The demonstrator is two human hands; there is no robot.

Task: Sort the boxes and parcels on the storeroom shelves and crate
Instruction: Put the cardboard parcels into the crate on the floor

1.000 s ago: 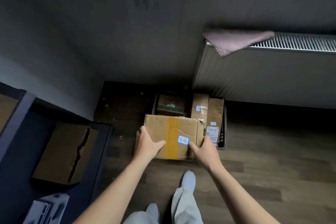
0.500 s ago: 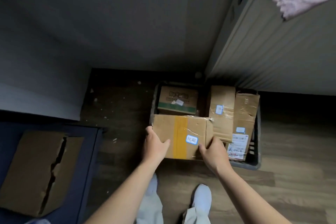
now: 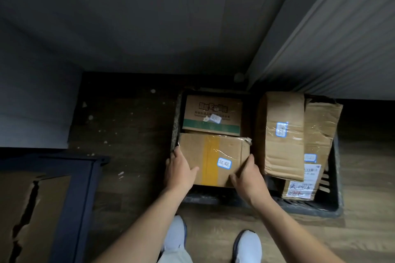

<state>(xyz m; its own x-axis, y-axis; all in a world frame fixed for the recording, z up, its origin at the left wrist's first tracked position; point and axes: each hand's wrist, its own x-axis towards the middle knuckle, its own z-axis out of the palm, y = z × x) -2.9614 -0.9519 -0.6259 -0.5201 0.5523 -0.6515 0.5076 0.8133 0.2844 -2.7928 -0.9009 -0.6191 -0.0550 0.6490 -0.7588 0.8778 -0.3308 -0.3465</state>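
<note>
Lower now than half a second ago, the taped box sits within the walls of the black crate, in its near-left part, where before it was held over the crate's near edge. Whether it rests on the crate's bottom cannot be told. A yellow tape strip runs across its top, and a blue-edged label is stuck beside the strip.

The left grip clasps the box's left edge, fingers down the side and thumb laid on the top face. The right grip holds the near-right corner, fingers along the right side.

Three more boxes are in the crate. A green-striped box lies in the far-left part, its near edge touching the taped box. To the right, a long narrow box wrapped in clear tape lies from back to front. A crumpled box lies partly under it at the far right, with a white shipping label at its near end.

The crate stands on a dark wooden floor, against a ribbed radiator. At the left, a dark blue shelf frame holds a torn sheet of cardboard. Two pale shoes stand on the floor just short of the crate.
</note>
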